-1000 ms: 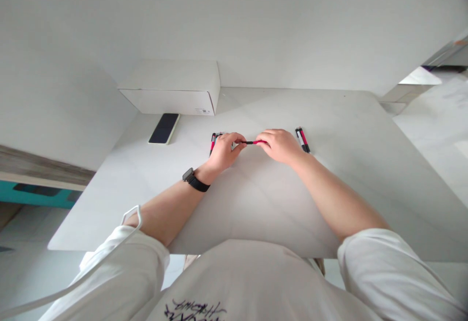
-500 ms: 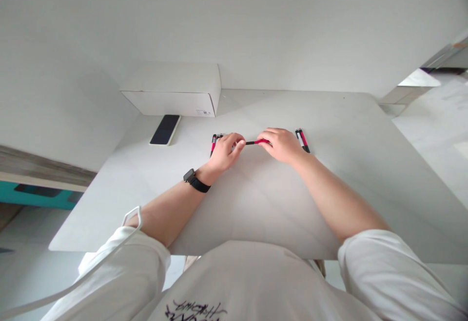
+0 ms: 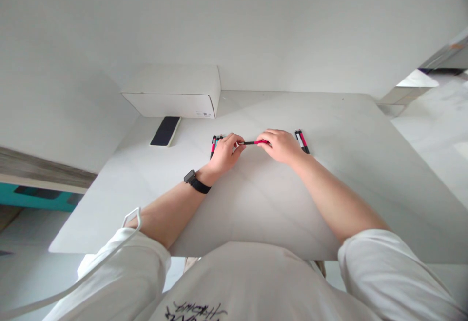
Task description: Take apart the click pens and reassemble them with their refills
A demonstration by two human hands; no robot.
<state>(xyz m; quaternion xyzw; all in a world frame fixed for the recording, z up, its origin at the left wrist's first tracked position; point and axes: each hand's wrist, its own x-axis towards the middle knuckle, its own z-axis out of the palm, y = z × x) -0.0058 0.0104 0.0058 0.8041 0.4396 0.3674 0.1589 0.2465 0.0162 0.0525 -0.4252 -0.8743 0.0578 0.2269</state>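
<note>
A red and black pen (image 3: 251, 143) lies level between my two hands, just above or on the white table. My left hand (image 3: 224, 155), with a dark watch on the wrist, is closed at the pen's black end, thumb and fingertips around its tip. The fingers of my right hand (image 3: 281, 144) pinch the red part and hide the pen's other end. Close by my left hand lie several pens (image 3: 213, 145), partly covered by it. Beyond my right wrist is a small group of red, black and white pens (image 3: 302, 141).
A white box (image 3: 168, 104) stands against the wall at the table's back left. In front of it lies a phone (image 3: 165, 131) with a dark screen. The white table (image 3: 263, 204) has its near edge at my shirt. A white cable (image 3: 91, 274) runs along my left sleeve.
My left thumb and fingers have shifted slightly at the pen's tip, so more of its dark end shows. My right hand has stayed almost in place on the red part.
</note>
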